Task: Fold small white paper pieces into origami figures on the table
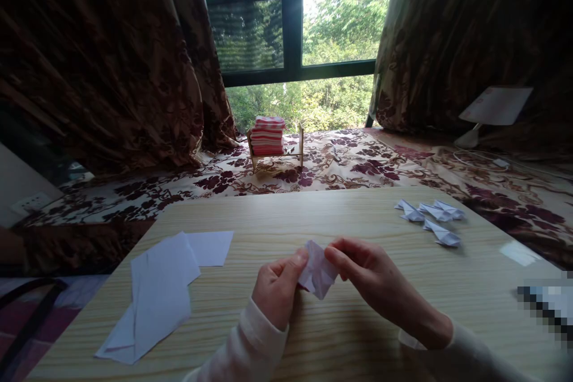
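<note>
A small folded piece of white paper [319,271] is held above the table between my two hands. My left hand [278,283] pinches its left edge, thumb on top. At its upper right edge, my right hand [364,268] is closed with thumb and forefinger on the paper. Creases run across the paper's face. Several folded white paper figures [441,233] lie in a group at the back right of the table. Over on the left are loose white paper sheets [163,292], overlapping one another.
The light wood-grain table [268,215] carries all the paper. A blurred-out object [548,304] sits at its right edge. Behind, on a flowered cloth, stand a small wooden rack [301,146] with folded pink-striped cloths [267,136] and a lamp [496,106]. Curtains frame the window.
</note>
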### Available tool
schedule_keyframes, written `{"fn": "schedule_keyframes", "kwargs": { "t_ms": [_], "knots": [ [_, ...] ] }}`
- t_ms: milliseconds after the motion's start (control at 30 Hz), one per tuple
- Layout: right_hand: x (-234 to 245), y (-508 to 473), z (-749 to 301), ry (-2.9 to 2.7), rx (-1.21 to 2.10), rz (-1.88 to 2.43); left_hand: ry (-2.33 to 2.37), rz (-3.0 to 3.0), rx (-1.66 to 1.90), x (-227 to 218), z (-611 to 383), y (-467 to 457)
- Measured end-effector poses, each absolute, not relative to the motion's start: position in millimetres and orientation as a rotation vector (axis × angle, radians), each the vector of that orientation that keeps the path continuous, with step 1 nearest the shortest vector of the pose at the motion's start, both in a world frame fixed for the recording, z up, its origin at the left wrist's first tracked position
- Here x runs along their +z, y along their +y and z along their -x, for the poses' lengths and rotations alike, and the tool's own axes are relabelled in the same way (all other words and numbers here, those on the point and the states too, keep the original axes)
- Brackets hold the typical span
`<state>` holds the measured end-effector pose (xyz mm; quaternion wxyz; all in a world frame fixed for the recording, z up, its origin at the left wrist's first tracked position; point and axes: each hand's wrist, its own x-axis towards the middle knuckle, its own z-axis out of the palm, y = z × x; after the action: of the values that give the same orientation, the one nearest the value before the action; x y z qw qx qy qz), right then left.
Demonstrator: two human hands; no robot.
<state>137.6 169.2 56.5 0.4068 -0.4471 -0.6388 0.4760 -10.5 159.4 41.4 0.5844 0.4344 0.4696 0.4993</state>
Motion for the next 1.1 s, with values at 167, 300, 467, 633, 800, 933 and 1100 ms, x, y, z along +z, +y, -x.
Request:
{"fn": "schedule_keyframes", "kwargs": {
  "t_ms": [167, 300, 467, 633, 800, 933, 1100],
  "knots": [
    [56.6, 169.5, -139.2, -1.601, 1.198, 1.113, 1.167, -1.048, 1.127, 49.5, 7.9, 155.2],
    [56.1, 169.1, -138.9, -1.618, 1.22, 1.092, 1.201, -1.082, 1.092, 55.5, 7.1, 151.9],
    [57.2, 166.5, -136.1, -1.673, 1.305, 1.042, 1.179, -1.164, 0.991, 55.8, 10.3, 153.6],
    [57.4, 162.0, -132.4, -1.74, 1.193, 1.048, 1.182, -1.273, 1.009, 55.2, 9.3, 150.3],
    [51.8, 159.6, -128.3, -1.73, 1.09, 1.13, 1.181, -1.385, 1.075, 54.6, 6.3, 146.1],
    [48.9, 165.0, -129.7, -1.598, 1.175, 1.128, 1.132, -1.248, 1.099, 54.2, 4.7, 146.9],
    [58.2, 171.5, -137.5, -1.523, 1.232, 1.123, 1.097, -0.863, 1.201, 48.2, 4.4, 151.9]
  ]
}}
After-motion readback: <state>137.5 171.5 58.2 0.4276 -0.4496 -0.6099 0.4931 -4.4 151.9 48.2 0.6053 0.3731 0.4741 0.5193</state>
